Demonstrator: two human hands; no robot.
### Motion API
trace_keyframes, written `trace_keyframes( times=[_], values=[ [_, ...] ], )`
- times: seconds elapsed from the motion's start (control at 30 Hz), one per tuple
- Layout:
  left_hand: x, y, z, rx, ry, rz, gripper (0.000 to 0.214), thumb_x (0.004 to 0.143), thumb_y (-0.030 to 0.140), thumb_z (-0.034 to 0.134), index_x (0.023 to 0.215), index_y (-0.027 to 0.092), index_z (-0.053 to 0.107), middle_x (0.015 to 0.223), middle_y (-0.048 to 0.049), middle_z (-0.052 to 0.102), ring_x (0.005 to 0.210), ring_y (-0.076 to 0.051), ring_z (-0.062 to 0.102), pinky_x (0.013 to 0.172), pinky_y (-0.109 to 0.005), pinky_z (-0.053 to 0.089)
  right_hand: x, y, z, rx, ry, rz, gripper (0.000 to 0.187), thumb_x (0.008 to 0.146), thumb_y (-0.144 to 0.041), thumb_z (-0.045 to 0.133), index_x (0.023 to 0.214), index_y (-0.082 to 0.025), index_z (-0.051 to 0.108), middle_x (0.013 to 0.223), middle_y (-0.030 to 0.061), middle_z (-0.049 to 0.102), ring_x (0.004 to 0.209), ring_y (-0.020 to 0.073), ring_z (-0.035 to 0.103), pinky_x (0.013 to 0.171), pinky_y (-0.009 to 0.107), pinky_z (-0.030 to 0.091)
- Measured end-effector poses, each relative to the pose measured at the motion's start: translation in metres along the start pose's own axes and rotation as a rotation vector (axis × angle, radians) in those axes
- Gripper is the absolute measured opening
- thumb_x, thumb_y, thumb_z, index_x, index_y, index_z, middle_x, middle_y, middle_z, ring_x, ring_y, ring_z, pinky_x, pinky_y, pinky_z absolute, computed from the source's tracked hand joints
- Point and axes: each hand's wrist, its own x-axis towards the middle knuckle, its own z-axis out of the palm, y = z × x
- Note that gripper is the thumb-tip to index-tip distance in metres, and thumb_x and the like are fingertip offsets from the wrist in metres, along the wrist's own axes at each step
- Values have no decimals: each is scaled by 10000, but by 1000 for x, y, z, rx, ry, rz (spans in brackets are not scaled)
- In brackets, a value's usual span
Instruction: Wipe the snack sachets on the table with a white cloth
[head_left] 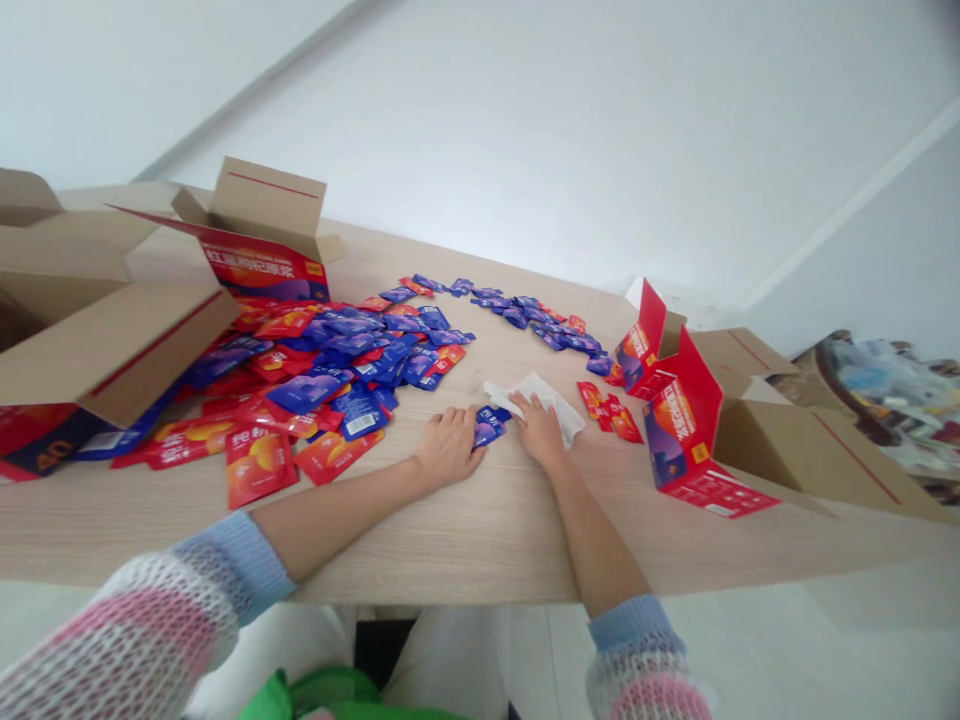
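From where I stand, the head camera looks down over a pale wood table (480,540) with both bare forearms reaching out across it. The left hand (448,447) and the right hand (540,430) are apart, with a small blue sachet (489,426) lying between them. The left fingers (474,452) curl loosely at the sachet's near edge, though I can't tell whether they are pinching it. The right hand lies palm down on a crumpled white sheet (562,410), which could be paper or cloth, and it doesn't seem to be clamped on anything.

To the left spreads a big heap of blue and red sachets (330,345), and a thinner trail of blue ones (532,325) curves away beyond the hands. A few red sachets (609,417) lie just right of the white sheet. Open cardboard boxes with red printed panels stand at both ends of the table, the left box (262,215) beside the heap and the right box (810,450) past the red sachets. Striped knit sleeves (142,630) cover the forearms, and something green (322,695) shows below the table edge.
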Motion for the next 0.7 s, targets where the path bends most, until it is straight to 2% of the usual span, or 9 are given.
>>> trace_keyframes(
  times=[0.1, 0.17, 0.27, 0.37, 0.47, 0.53, 0.6, 0.7],
  values=[
    [-1, 4, 3, 30, -52, 15, 587, 854, 493, 474, 1262, 72, 442, 1102, -184, 579, 1046, -308, 511, 849, -411, 412, -1, -2, 2, 146, 111, 44, 445, 932, -230, 356, 1361, -303, 450, 1401, 5, 467, 1327, 221, 360, 1095, 430, 251],
    [-1, 7, 3, 39, -79, 15, 539, 882, 500, 421, 1183, 59, 500, 1092, -199, 583, 1040, -312, 531, 815, -400, 435, -2, -3, 2, 269, 199, 93, 428, 930, -252, 358, 1338, -276, 482, 1362, 32, 510, 1267, 213, 442, 1048, 377, 332],
    [4, 5, 1, 24, -139, -36, 416, 952, 374, 300, 1111, 69, 534, 1040, -193, 613, 958, -282, 598, 758, -366, 465, -4, -8, -3, 426, 333, 160, 428, 936, -357, 343, 1283, -192, 533, 1247, 94, 598, 1156, 236, 536, 975, 363, 399],
    [16, -9, -5, 20, -156, -164, 312, 949, 188, 273, 1123, 117, 522, 955, -142, 654, 873, -248, 646, 744, -341, 477, -6, -17, -8, 567, 439, 186, 493, 938, -444, 301, 1202, -130, 574, 1141, 139, 644, 1060, 252, 583, 921, 367, 429],
    [28, -34, -6, -5, -100, -382, 299, 903, 117, 356, 1158, 115, 511, 912, -133, 669, 863, -235, 660, 749, -308, 480, -11, -30, -12, 691, 488, 159, 529, 940, -488, 265, 1163, -129, 584, 1098, 135, 658, 1002, 242, 603, 879, 350, 450],
    [33, -50, -3, -77, -60, -479, 296, 862, 82, 404, 1116, 103, 555, 915, -141, 676, 883, -228, 658, 764, -287, 477, -16, -42, -12, 718, 483, 142, 535, 946, -492, 247, 1169, -136, 579, 1102, 129, 658, 1008, 240, 602, 874, 347, 455],
    [35, -62, 2, -190, -41, -493, 283, 821, 59, 438, 1045, 101, 606, 940, -145, 681, 911, -223, 650, 787, -274, 471, -23, -55, -10, 684, 428, 100, 518, 951, -476, 251, 1222, -153, 552, 1151, 122, 642, 1063, 241, 586, 906, 352, 445],
    [35, -70, 10, -397, -71, -435, 220, 807, 72, 463, 907, 105, 656, 923, -132, 692, 887, -210, 647, 786, -265, 476, -34, -76, -4, 554, 213, -129, 470, 955, -405, 293, 1352, -208, 452, 1323, 81, 539, 1227, 219, 483, 1011, 355, 382]
  ],
)
